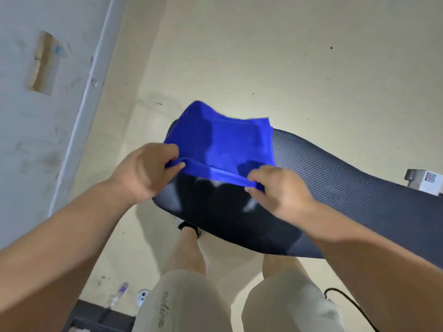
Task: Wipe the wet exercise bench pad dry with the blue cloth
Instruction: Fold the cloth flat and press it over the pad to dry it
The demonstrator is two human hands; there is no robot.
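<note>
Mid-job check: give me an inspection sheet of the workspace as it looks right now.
Surface: dark ribbed bench pad, near end in shadow; wetness not clear to see.
Job's things: blue cloth held folded, spread over the pad's far end.
Clutter: white box behind the pad at right; small white device and a pen-like item on the floor at lower left.
Grippers: left hand and right hand each pinch the cloth's near edge.
Cables: black cable on the floor at lower right.
Surroundings: beige floor; scuffed wall with a taped patch at left.
</note>
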